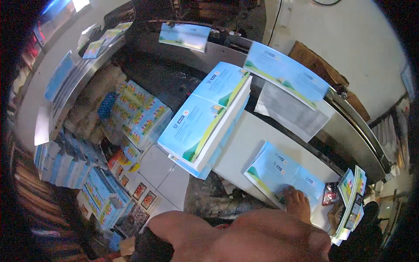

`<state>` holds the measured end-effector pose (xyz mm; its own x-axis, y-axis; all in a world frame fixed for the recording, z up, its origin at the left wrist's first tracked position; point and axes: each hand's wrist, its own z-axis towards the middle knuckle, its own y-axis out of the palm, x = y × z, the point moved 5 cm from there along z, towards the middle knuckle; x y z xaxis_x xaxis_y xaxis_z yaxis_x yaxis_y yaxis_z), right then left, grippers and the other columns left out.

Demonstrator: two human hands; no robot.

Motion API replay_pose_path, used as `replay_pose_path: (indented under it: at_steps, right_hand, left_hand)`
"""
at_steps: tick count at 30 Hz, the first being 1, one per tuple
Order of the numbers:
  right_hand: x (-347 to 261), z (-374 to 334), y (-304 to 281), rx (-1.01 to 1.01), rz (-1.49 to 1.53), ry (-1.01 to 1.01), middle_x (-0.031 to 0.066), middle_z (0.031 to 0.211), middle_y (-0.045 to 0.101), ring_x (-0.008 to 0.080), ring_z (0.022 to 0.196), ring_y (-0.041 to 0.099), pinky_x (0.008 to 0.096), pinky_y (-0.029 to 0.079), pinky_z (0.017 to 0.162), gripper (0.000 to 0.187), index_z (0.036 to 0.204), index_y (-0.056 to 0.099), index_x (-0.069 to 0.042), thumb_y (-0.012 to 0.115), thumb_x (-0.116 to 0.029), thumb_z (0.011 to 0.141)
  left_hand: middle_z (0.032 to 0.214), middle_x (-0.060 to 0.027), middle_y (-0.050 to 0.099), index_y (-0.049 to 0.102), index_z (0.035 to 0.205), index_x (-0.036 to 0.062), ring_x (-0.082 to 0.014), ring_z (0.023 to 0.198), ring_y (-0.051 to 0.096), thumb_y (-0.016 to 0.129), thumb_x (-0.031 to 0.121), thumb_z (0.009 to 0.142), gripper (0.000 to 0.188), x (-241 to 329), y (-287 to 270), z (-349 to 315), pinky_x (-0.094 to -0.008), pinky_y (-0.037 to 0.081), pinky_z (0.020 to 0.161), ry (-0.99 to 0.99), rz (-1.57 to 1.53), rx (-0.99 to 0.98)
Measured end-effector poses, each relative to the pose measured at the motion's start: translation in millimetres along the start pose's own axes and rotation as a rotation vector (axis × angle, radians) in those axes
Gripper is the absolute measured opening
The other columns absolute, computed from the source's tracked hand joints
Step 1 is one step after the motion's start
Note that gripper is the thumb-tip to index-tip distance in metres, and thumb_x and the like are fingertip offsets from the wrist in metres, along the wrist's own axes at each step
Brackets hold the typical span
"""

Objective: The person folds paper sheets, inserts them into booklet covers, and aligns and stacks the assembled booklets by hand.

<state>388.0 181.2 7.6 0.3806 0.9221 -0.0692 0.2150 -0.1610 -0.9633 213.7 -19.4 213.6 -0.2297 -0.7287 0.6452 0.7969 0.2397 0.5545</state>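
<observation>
1. A person's right hand rests on light-blue printed cover sheets at the near end of a white worktable; its fingers lie loosely spread over the top sheet, unclosed.
2. The grip of the left hand cannot be told from this view.
3. The cover sheets, marked by a green-hill design along one edge, lie on the tabletop, slightly fanned at their left side.
4. Just right of them sits a small dark-red packet, near a cluster of upright booklets at the table's right end.
5. Left of the sheets rises a thick stack of matching blue covers, its white page edges facing the table.
6. Beyond, a wide blue printed sheet overlaps a grayish-white paper, while another blue sheet lies farther back.
7. At left, yellow-and-blue patterned stacks stand beside a knobbly dark-blue object; bundled booklets crowd the lower left, next to pale floor tiles.
</observation>
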Motion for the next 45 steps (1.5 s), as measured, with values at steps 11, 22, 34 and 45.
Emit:
replay_pose_path:
  at_steps: [11, 22, 34, 45]
  right_hand:
    - [20.2, 1.5, -77.8, -0.044, 0.154, 0.154, 0.0214, 0.106, 0.065, 0.0378, 0.096, 0.063, 0.0471, 0.049, 0.088, 0.031, 0.116, 0.061, -0.009, 0.045, -0.008, 0.089]
    - [169.6, 70.2, -302.2, 1.079, -0.264, 0.169, 0.0163, 0.125, 0.06, 0.0231, 0.112, 0.059, 0.0361, 0.047, 0.096, 0.04, 0.135, 0.048, -0.002, 0.042, -0.003, 0.095]
    - [47.6, 253.2, -161.3, 0.757, -0.408, -0.108, 0.0176, 0.134, 0.051, 0.0345, 0.121, 0.052, 0.0426, 0.044, 0.101, 0.042, 0.13, 0.052, -0.011, 0.049, -0.009, 0.088]
    - [-3.5, 10.4, -4.6, 0.051, -0.062, -0.032, 0.0271, 0.144, 0.032, 0.0453, 0.13, 0.033, 0.053, 0.03, 0.105, 0.092, 0.136, 0.038, 0.003, 0.076, -0.047, 0.068]
  left_hand:
    - [0.102, -0.0108, 0.057, 0.057, 0.088, 0.0129, -0.0293, 0.096, 0.054, 0.049, 0.051, 0.09, 0.039, 18.1, -16.0, 1.2, -0.0507, 0.041, 0.081, -0.083, -0.026, 0.089]
    - [0.125, -0.0177, 0.052, 0.053, 0.127, 0.0083, -0.0358, 0.122, 0.043, 0.059, 0.051, 0.087, 0.059, -138.1, -178.2, -181.4, -0.0509, 0.032, 0.102, -0.459, 1.257, -0.379]
    - [0.122, -0.023, 0.052, 0.055, 0.124, 0.0035, -0.0392, 0.117, 0.047, 0.052, 0.054, 0.089, 0.062, -159.6, -204.8, -193.5, -0.052, 0.035, 0.101, -0.761, 1.624, -0.358]
    - [0.131, -0.0214, 0.047, 0.045, 0.137, 0.0082, -0.0398, 0.124, 0.043, 0.046, 0.059, 0.09, 0.069, -172.3, -214.0, -201.4, -0.0565, 0.032, 0.103, -0.859, 1.582, -0.33]
